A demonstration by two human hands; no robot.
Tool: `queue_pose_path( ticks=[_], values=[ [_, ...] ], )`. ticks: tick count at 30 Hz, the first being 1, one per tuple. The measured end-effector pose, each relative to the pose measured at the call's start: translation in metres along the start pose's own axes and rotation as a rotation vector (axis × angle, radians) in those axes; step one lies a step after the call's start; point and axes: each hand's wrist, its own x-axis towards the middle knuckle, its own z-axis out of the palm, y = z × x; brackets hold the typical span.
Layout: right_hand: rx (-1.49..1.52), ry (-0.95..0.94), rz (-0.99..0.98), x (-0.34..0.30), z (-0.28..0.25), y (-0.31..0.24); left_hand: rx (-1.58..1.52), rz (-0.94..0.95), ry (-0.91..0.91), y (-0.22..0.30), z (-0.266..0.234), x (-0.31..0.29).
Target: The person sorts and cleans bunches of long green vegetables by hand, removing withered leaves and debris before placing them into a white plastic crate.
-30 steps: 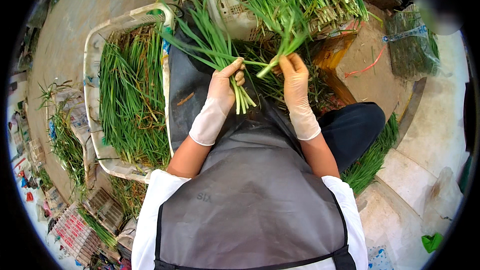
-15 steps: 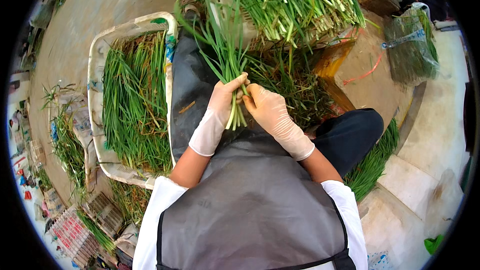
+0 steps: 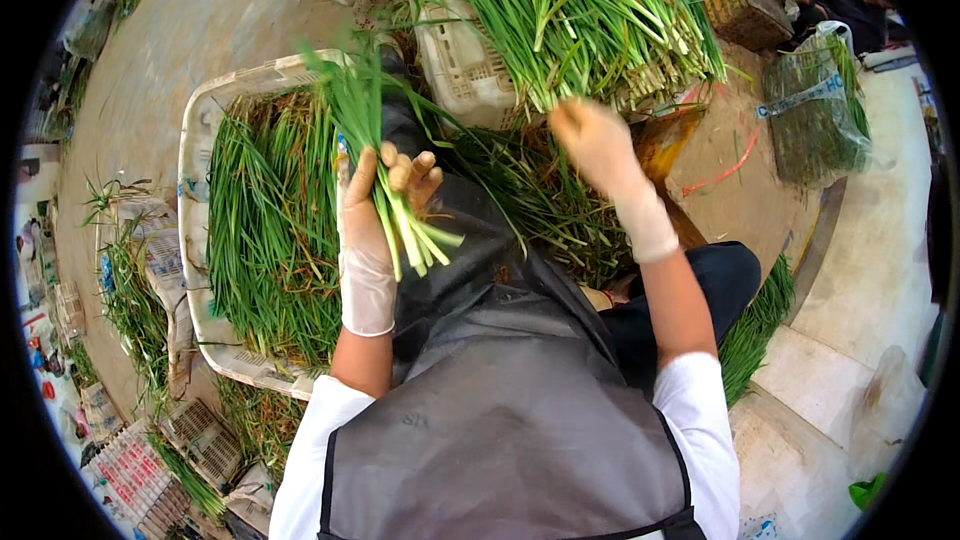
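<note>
My left hand [image 3: 372, 205], in a pale thin glove, holds a small bunch of garlic chives [image 3: 405, 230]. The white stem ends point down toward my lap, and the green tops are smeared by motion. Its fingers curl loosely round the stems. My right hand [image 3: 592, 145], gloved the same way, is at the near edge of a large chive pile [image 3: 590, 20]. Its fingers are curled together against the stem ends there; blur hides what is between them. The pile lies on a white plastic crate [image 3: 460, 55].
Left of my leg, a white basket [image 3: 192, 210] holds more chives. Leaf scraps [image 3: 570, 220] lie between my legs. A plastic-wrapped chive bundle [image 3: 815, 120] stands on the right, near a yellowish crate [image 3: 740, 5]. Another person [image 3: 835, 0] is at the far right.
My hands have come apart. The left has moved left with the bunch, which now leans over the basket's edge; the right has gone up and right to the pile.
</note>
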Motion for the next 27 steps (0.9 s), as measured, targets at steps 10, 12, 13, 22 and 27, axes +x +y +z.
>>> queue_pose_path(
  ticks=[10, 12, 13, 22, 27],
  values=[
    [0.322, 0.296, 0.262, 0.129, -0.002, 0.012, 0.33, -0.273, 0.002, -0.044, -0.019, 0.018],
    [0.596, 0.243, 0.266, 0.089, -0.011, 0.018, 0.321, -0.311, 0.117, -0.045, -0.023, 0.022],
    [0.76, 0.156, 0.318, 0.066, -0.013, 0.017, 0.255, -0.356, 0.213, -0.047, -0.04, 0.031],
    [0.84, 0.079, 0.264, -0.085, 0.054, -0.014, 0.379, -0.226, 0.24, -0.101, -0.013, 0.045],
    [0.637, 0.118, 0.416, -0.129, 0.04, 0.019, 0.341, -0.068, 0.351, -0.085, -0.027, 0.052]
  ],
)
